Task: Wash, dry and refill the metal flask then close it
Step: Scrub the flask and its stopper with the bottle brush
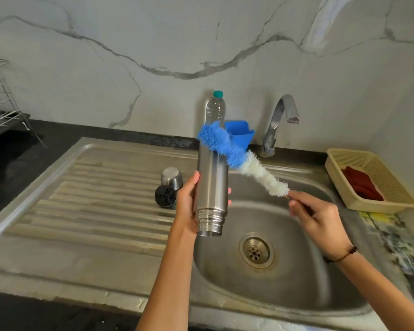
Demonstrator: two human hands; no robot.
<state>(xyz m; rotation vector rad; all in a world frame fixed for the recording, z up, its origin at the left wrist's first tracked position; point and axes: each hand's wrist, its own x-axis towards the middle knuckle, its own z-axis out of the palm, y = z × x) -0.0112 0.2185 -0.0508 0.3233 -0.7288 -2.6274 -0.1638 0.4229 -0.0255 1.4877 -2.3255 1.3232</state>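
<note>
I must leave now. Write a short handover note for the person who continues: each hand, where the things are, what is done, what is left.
Left hand grips the steel flask, mouth toward you, over the sink basin.
Right hand pinches the blue-and-white bottle brush, bristles outside against the flask's far end.
Steel cup and black stopper lie on the drainboard; clear plastic water bottle stands behind.
Done: flask opened.
Left: finish washing, dry, refill, close. Tap is not running.
</note>
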